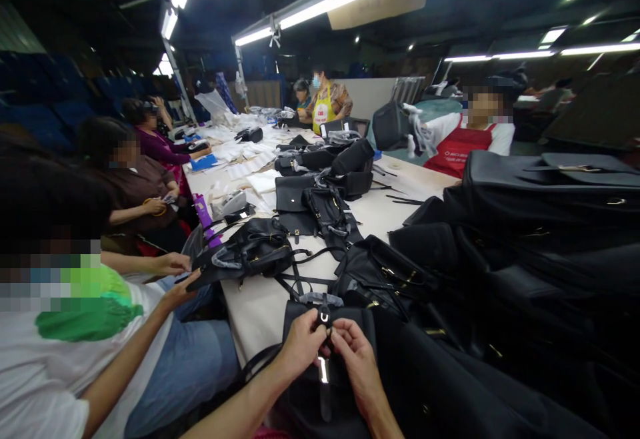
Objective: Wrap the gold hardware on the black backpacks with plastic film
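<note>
A black backpack [303,392] lies in front of me at the near edge of the table. Down the middle of its flap runs a black strap [325,404] with a shiny metal piece [324,370], and a small metal buckle [325,317] sits higher up. Just below the buckle, my left hand [304,342] pinches the strap from the left. My right hand [354,352] meets it from the right, thumb and forefinger closed on the same spot. The exact part between the fingertips is mostly hidden. Clear plastic wraps the handle [320,299] at the top.
More black backpacks [395,272] lie along the table [240,312], with a large pile [550,225] at my right. On my left, a co-worker's hands [183,279] hold another black bag [250,249]. Further people sit along both sides. Paper sheets [257,165] cover the far part.
</note>
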Available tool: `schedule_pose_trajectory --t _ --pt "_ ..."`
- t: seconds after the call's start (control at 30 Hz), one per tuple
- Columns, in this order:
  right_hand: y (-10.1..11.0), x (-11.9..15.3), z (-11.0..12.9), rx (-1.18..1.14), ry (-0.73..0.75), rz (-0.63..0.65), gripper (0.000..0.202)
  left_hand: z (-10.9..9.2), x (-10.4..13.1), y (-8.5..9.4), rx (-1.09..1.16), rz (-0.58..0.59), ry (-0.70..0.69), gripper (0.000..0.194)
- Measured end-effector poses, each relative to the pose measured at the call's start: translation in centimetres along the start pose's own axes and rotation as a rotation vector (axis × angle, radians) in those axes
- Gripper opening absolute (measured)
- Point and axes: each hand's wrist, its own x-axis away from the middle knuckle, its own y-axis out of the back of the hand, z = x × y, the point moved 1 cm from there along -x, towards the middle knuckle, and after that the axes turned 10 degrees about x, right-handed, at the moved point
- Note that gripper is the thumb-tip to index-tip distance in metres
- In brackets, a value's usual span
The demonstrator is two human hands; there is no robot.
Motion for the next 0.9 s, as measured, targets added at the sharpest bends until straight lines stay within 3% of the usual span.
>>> schedule_pose_trajectory --t 0.23,0.5,0.77,0.9 --pt "0.1 0.5 -0.6 0.021 -0.033 -0.033 0.037 0.5 0.3 0.6 0.046 -0.009 -0.027 0.015" --pt "-0.1 -0.2 -1.9 -0.052 -0.060 -0.131 0.055 1.2 0.6 0.4 0.264 0.105 0.160 0.035" --pt "-0.4 0.6 -2.0 -0.084 -0.176 -0.007 0.041 1.1 0.5 0.8 0.419 0.174 0.351 0.040" --pt "-0.5 0.7 -1.8 -0.088 -0.189 0.001 0.037 1.2 0.5 0.9 0.416 0.165 0.366 0.038"
